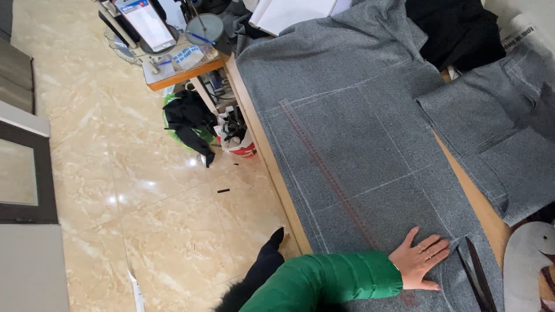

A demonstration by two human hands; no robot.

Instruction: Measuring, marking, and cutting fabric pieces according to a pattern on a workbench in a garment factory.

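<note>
grey wool-like cloth (347, 115) lies spread over the wooden worktop (263, 150), with pale chalk lines drawn across it in a grid. one hand (421, 260) w/ a green padded sleeve (324, 280) rests flat on the cloth near the bottom edge of the view, palm down, fingers spread apart and holding nothing (rings show on two fingers). from the picture i cannot tell for sure if it is the left or the right hand; no second hand is in view. a long transparent ruler (326, 173) lies on the cloth, running diagonally from the upper middle down to just beside the hand. right of the hand are two dark narrow strips (477, 271), crossing the cloth edge. more grey cut pieces (497, 133) lie on the right side of the worktop, and black fabric (457, 29) is at the top. on the beige tile floor (133, 190), left of the worktop, there is a pile of black and green scraps (188, 121) and a small basket (237, 138) w/ bits in it.
</note>
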